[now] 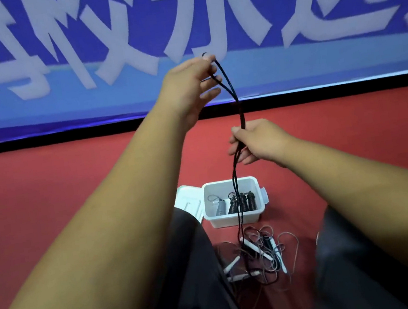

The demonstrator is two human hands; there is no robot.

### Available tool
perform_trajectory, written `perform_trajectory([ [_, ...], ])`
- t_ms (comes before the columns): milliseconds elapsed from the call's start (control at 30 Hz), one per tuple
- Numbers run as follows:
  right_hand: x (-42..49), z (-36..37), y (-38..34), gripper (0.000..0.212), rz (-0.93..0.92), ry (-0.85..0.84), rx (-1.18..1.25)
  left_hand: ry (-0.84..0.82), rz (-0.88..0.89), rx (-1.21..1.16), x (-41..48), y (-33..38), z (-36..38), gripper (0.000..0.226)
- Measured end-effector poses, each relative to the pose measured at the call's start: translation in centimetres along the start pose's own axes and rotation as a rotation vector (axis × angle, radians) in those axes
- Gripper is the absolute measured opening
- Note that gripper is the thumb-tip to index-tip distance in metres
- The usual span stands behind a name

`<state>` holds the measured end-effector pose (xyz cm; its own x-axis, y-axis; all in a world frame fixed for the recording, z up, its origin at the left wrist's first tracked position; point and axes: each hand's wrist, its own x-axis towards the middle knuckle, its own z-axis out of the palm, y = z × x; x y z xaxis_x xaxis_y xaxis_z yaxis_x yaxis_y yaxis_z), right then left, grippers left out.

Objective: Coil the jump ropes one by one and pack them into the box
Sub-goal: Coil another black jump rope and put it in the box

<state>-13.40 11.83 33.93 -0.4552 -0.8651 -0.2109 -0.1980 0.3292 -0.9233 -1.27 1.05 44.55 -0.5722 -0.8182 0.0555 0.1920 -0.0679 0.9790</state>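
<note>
- A blue banner with large white characters stands along the far edge of the floor, with a black strip at its foot.
- The red floor carries everything else. The person's legs in dark trousers stand on it at the near edge.
- A white plastic box sits on the floor between the legs, well short of the far edge. Its lid is open and lies to its left.
- Inside the box are several coiled ropes with dark handles, standing against the right and back walls.
- A loose pile of ropes with white handles lies tangled on the floor just nearer than the box.
- A black jump rope hangs doubled in the air above the box. Its lower strands trail down past the box to the pile.
- The left hand is raised in front of the banner and pinches the top bend of the black jump rope, with the lower fingers spread loosely.
- The right hand is lower, and its fingers are curled round the gathered strands.
</note>
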Motion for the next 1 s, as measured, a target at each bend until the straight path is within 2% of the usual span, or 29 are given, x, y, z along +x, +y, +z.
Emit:
perform_trajectory([
  [67,-0.8,-0.9,-2.3,0.034,-0.006,0.042,0.046,0.063,-0.014,0.026,0.0,0.0,-0.3,0.027],
  [133,-1.6,-2.0,-4.6,0.034,-0.008,0.067,0.118,0.125,-0.099,0.063,-0.2,-0.4,-0.9,0.038],
  [200,-2.5,-2.9,-6.9,0.034,-0.020,0.075,0.189,0.119,-0.196,0.085,-0.5,-1.0,-1.5,0.045],
  [267,-3.4,-3.8,-9.2,0.033,-0.050,0.099,0.250,0.032,-0.254,0.120,-1.2,-1.3,-1.7,0.048],
  [333,-4.1,-4.6,-11.5,0.032,-0.089,0.130,0.322,-0.125,-0.274,0.178,-2.1,-1.2,-1.4,0.054],
  [400,-4.6,-5.6,-13.8,0.030,-0.134,0.159,0.423,-0.282,-0.274,0.227,-3.4,-0.8,-0.8,0.068],
  [500,-5.2,-7.1,-16.9,0.029,-0.192,0.199,0.603,-0.432,-0.258,0.232,-4.9,-0.2,-0.1,0.087],
  [567,-5.5,-8.0,-18.8,0.028,-0.208,0.220,0.724,-0.464,-0.203,0.276,-5.6,-0.1,0.0,0.081],
  [700,-6.3,-9.6,-21.5,0.026,-0.190,0.272,0.943,-0.488,-0.106,0.467,-6.1,0.2,0.1,0.042],
  [800,-6.4,-10.1,-21.6,0.031,-0.177,0.302,0.985,-0.427,-0.112,0.442,-6.4,2.2,0.7,0.036],
  [867,-6.0,-10.1,-20.6,0.043,-0.147,0.279,0.898,-0.383,-0.091,0.345,-6.5,4.0,1.2,0.035],
  [1000,-5.5,-8.9,-16.6,0.073,-0.008,0.143,0.471,-0.272,-0.057,0.150,-5.8,6.8,2.1,0.033],
])
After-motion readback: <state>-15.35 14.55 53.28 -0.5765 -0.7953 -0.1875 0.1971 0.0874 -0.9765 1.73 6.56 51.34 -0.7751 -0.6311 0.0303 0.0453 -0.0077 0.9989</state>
